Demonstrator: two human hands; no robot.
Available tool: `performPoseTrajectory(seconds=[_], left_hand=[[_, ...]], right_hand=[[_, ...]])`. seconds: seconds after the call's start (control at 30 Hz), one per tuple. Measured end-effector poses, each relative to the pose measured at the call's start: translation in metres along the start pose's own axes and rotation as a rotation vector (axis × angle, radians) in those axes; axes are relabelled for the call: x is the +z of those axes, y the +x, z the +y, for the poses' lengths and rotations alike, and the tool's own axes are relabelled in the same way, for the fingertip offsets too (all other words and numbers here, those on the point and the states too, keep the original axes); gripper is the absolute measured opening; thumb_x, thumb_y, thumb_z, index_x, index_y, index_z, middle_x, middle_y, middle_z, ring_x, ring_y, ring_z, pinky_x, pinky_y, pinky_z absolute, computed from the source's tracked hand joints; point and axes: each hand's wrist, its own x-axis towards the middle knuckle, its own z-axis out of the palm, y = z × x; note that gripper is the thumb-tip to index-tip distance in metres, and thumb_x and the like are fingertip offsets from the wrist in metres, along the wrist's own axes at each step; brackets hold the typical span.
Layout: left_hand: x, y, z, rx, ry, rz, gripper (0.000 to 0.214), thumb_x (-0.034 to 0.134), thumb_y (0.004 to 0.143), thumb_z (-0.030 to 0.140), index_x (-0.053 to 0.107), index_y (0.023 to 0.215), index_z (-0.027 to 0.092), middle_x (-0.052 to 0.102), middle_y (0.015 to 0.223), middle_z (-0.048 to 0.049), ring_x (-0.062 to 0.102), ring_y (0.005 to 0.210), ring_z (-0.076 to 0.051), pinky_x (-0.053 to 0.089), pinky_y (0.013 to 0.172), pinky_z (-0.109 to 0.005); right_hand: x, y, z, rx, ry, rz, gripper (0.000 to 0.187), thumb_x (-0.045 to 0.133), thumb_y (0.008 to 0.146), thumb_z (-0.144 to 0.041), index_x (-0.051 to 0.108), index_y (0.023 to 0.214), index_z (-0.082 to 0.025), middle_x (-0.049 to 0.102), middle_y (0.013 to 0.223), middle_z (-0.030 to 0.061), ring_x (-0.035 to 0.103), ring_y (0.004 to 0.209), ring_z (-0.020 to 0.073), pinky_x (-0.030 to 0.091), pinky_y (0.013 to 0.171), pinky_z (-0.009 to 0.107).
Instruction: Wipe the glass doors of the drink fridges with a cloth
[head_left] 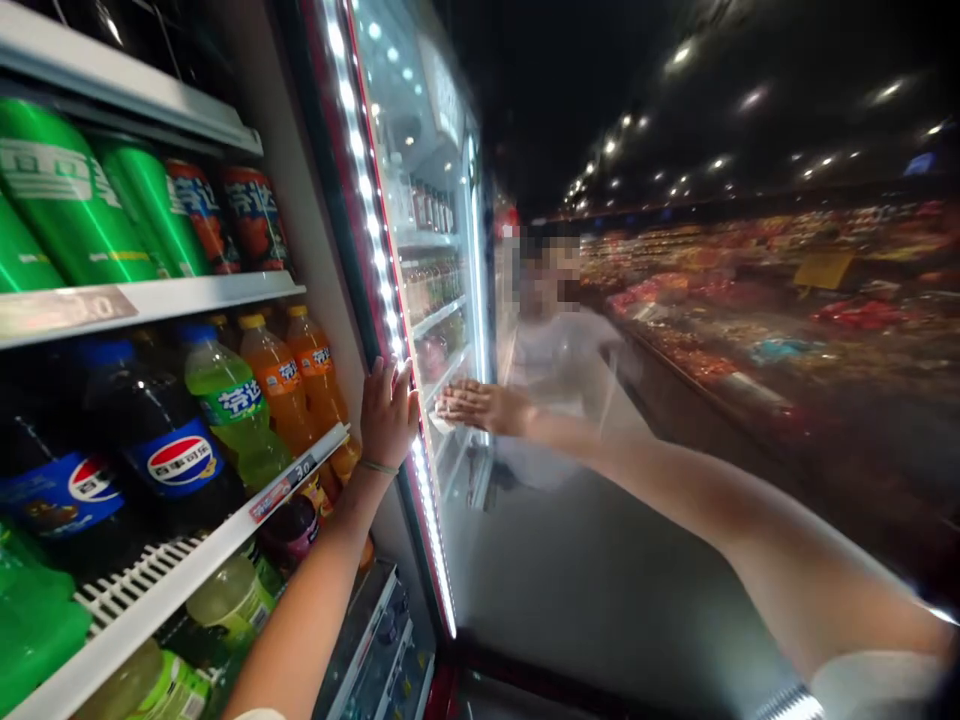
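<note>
My left hand (388, 412) rests with its fingers stretched upward on the edge of the drinks cooler, beside the bright LED strip (373, 210), and holds nothing. To its right, my right hand (484, 407) reaches across with fingers extended and held together over a small white cloth (442, 418), pressed flat on the glass door (439, 350). Only a corner of the cloth shows; whether it is fabric or paper I cannot tell. The glass bears reflections of bottles on shelves.
Shelves (195, 292) on the left hold green cans (71, 190), cola bottles (176, 450), a lime-green bottle (229, 395) and orange soda bottles (281, 375). A blurred person in a pale shirt (559, 365) appears beyond the door. Blurred store displays (720, 310) fill the right.
</note>
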Motion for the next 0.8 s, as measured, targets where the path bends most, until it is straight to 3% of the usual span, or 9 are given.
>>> performPoseTrajectory(seconds=[0.1,0.2,0.27,0.33,0.4,0.47,0.67,0.8], left_hand=[[-0.008,0.059,0.005,0.060,-0.001,0.095,0.050,0.043,0.105,0.031,0.049,0.153,0.020,0.049,0.158,-0.0157,0.029,0.158,-0.030,0.027,0.129,-0.053],[-0.015,0.109,0.014,0.133,0.020,0.170,0.049,0.041,0.106,0.031,0.048,0.154,0.021,0.049,0.159,-0.0139,0.030,0.158,-0.030,0.026,0.130,-0.054],[-0.018,0.133,0.020,0.181,0.025,0.200,0.049,0.040,0.106,0.031,0.047,0.154,0.021,0.048,0.159,-0.0139,0.030,0.157,-0.030,0.027,0.130,-0.055],[-0.019,0.147,0.027,0.215,0.017,0.217,0.050,0.040,0.106,0.030,0.047,0.154,0.019,0.047,0.160,-0.0143,0.028,0.158,-0.031,0.027,0.129,-0.054],[-0.017,0.150,0.035,0.221,0.003,0.219,0.050,0.040,0.106,0.029,0.047,0.154,0.019,0.047,0.160,-0.0143,0.027,0.158,-0.031,0.028,0.129,-0.054],[-0.012,0.143,0.045,0.205,-0.012,0.206,0.050,0.040,0.106,0.029,0.047,0.154,0.019,0.047,0.160,-0.0141,0.028,0.158,-0.031,0.028,0.129,-0.055],[0.016,0.077,0.077,0.156,-0.089,0.091,0.050,0.041,0.106,0.029,0.046,0.155,0.020,0.047,0.160,-0.0133,0.027,0.159,-0.030,0.028,0.129,-0.055],[0.034,0.021,0.091,0.090,-0.139,-0.014,0.050,0.040,0.106,0.029,0.046,0.155,0.022,0.046,0.161,-0.0125,0.026,0.159,-0.030,0.027,0.129,-0.055]], right_hand=[[-0.095,0.033,0.079,0.010,-0.215,0.040,0.051,0.046,0.106,-0.024,0.043,0.157,-0.024,0.045,0.164,0.0013,0.028,0.158,0.0240,0.023,0.131,0.050],[-0.189,0.053,0.147,0.102,-0.440,0.139,0.056,0.053,0.104,-0.029,0.041,0.159,-0.027,0.041,0.166,0.0030,0.028,0.158,0.0272,0.022,0.131,0.054],[-0.235,0.057,0.177,0.164,-0.504,0.224,0.059,0.049,0.105,-0.032,0.034,0.162,-0.028,0.034,0.170,0.0034,0.026,0.159,0.0286,0.021,0.131,0.057],[-0.257,0.054,0.190,0.199,-0.514,0.287,0.061,0.045,0.107,-0.034,0.026,0.165,-0.027,0.027,0.173,0.0040,0.022,0.160,0.0308,0.019,0.130,0.062],[-0.253,0.046,0.184,0.216,-0.494,0.310,0.064,0.044,0.107,-0.036,0.021,0.167,-0.027,0.023,0.174,0.0044,0.020,0.161,0.0327,0.018,0.130,0.065],[-0.228,0.031,0.161,0.218,-0.451,0.288,0.067,0.046,0.107,-0.037,0.018,0.167,-0.029,0.022,0.175,0.0040,0.019,0.161,0.0329,0.018,0.130,0.065],[-0.110,-0.039,0.057,0.120,-0.249,0.106,0.068,0.053,0.105,-0.030,0.025,0.166,-0.024,0.029,0.172,0.0075,0.025,0.160,0.0284,0.028,0.132,0.056],[-0.033,-0.088,-0.004,0.107,-0.040,0.034,0.059,0.051,0.105,-0.022,0.037,0.161,-0.027,0.037,0.169,0.0032,0.032,0.157,0.0236,0.030,0.133,0.048]])
